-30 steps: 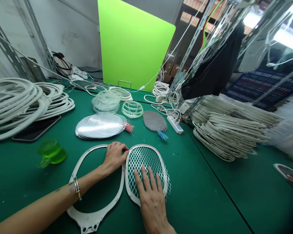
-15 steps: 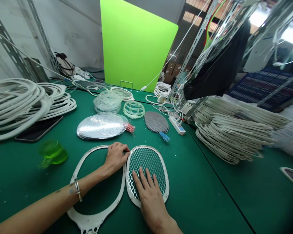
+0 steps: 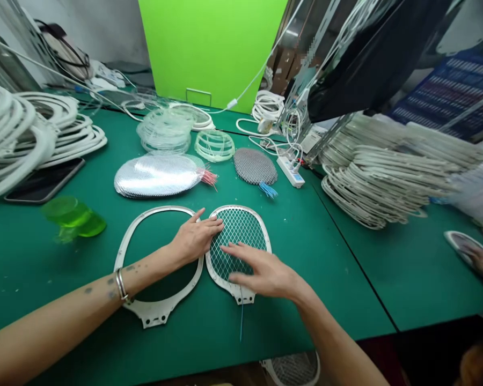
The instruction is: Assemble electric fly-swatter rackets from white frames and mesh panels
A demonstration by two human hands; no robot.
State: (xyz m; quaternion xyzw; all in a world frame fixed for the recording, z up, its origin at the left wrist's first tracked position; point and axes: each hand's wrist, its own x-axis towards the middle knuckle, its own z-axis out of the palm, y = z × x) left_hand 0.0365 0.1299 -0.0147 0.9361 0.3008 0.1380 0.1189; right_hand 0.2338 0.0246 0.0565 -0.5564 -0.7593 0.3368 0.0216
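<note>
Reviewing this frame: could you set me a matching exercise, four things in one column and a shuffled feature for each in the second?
Things
1. silver oval metal mesh
2. grey oval metal mesh
3. larger white rounded frame
4. smaller white rounded frame

Features
A. diamond mesh across its opening
B. reddish strands at one end
C. green tabletop showing through its opening
D. blue strands at one end

Pairs: 1-B, 2-D, 3-C, 4-A

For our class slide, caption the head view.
Left hand and right hand over silvery diamond-patterned mesh within a white rounded frame.
</note>
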